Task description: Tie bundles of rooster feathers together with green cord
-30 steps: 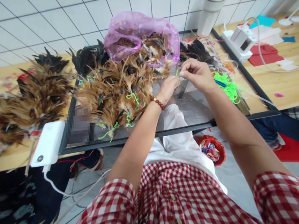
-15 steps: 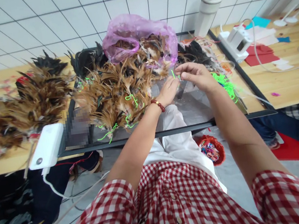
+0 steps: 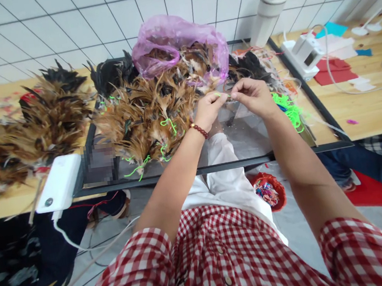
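My left hand (image 3: pixel 208 109), with a beaded bracelet (image 3: pixel 199 131) at the wrist, is closed with thumb and fingers pinched on a short piece of green string (image 3: pixel 219 94). Close on its right, my right hand (image 3: pixel 253 96) pinches the other end of that string between thumb and forefinger. Both hands are over the grey surface of a black-framed tray (image 3: pixel 248 131). Brown feather bundles (image 3: pixel 158 105), some tied with green string, lie left of my left hand. A heap of bright green string (image 3: pixel 289 110) sits right of my right hand.
A pink plastic bag (image 3: pixel 180 28) with feathers stands at the back. Behind on the right are a white bottle (image 3: pixel 267 15) and a power strip (image 3: pixel 297 62). A white power bank (image 3: pixel 58 182) is at the left front, a red basket (image 3: pixel 277 192) below. People's legs show on both sides.
My left hand has turned and its fingers have closed on the string. My right hand's fingers have drawn into a pinch. The view has shifted slightly.
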Demonstrator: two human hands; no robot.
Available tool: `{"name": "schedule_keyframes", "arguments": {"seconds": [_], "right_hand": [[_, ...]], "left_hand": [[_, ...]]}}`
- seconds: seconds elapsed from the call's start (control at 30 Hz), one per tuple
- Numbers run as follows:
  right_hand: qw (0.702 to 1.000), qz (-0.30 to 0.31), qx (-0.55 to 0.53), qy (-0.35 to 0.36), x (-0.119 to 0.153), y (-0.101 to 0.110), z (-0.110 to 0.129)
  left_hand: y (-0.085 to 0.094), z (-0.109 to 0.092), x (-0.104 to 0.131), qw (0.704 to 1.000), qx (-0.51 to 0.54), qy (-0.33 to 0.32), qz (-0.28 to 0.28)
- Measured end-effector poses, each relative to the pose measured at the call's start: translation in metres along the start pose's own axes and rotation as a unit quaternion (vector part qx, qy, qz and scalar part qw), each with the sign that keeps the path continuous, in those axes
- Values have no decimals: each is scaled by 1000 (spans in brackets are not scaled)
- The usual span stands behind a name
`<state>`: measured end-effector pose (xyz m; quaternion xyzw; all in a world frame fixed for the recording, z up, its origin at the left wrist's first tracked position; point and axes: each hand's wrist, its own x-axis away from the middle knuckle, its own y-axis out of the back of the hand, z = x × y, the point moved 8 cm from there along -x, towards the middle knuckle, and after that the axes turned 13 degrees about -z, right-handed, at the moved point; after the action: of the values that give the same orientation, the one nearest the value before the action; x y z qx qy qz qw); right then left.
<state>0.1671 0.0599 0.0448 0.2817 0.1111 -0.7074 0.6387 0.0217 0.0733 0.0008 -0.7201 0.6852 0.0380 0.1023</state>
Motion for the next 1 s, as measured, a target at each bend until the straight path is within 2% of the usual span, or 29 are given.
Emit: {"name": "schedule_keyframes", "arguments": {"seconds": [0.2, 0.3, 0.43, 0.53, 0.63, 0.83, 1.0], "right_hand": [[999, 7, -15, -29, 4, -5, 0], [999, -15, -12, -35, 5, -4, -4], [997, -51, -7, -49, 4, -4, -15], [996, -60, -21, -70, 4, -11, -23], [992, -55, -54, -97, 6, -23, -25], [982, -57, -123, -130, 12, -37, -19], [975, -40, -158, -152, 16, -42, -13]], "left_hand": [[5, 1, -2, 999, 37, 15, -17], [8, 2, -3, 999, 16, 3, -31], [13, -14, 0, 993, -68, -77, -52], [19, -33, 8, 973, -159, -147, -76], [22, -43, 15, 956, -211, -187, -82], [22, -36, 14, 953, -205, -213, -68], [21, -33, 14, 920, -268, -274, -80]]}}
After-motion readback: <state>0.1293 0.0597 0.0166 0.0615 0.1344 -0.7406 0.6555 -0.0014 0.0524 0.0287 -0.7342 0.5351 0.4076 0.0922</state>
